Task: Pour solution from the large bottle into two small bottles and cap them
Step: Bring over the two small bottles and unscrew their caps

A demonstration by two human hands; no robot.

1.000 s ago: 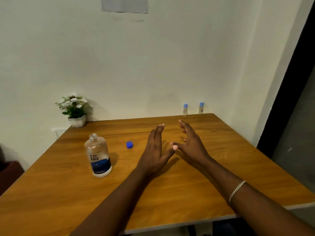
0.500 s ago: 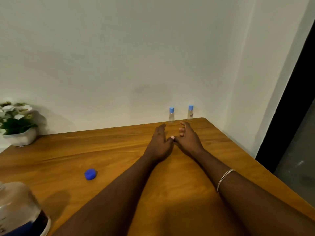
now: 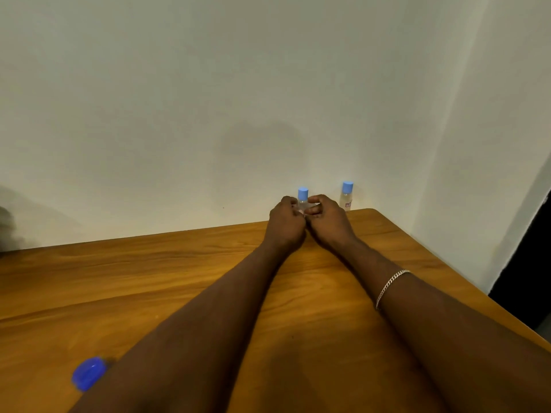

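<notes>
Hands meet at the far edge of the wooden table (image 3: 179, 278), right of frame centre. The left hand (image 3: 284, 226) and right hand (image 3: 328, 222) both curl their fingers around one small clear bottle (image 3: 302, 201) with a light-blue cap, gripping it from either side. A second small bottle (image 3: 346, 196), also capped, stands untouched just to the right against the wall. A loose blue cap (image 3: 88, 372) lies at lower left.

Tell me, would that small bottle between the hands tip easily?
Probably. The small bottle looks tall and narrow, so a sideways nudge could topple it. It seems clear plastic, likely light. Both the left hand and right hand close around it, which should steady it.
</notes>
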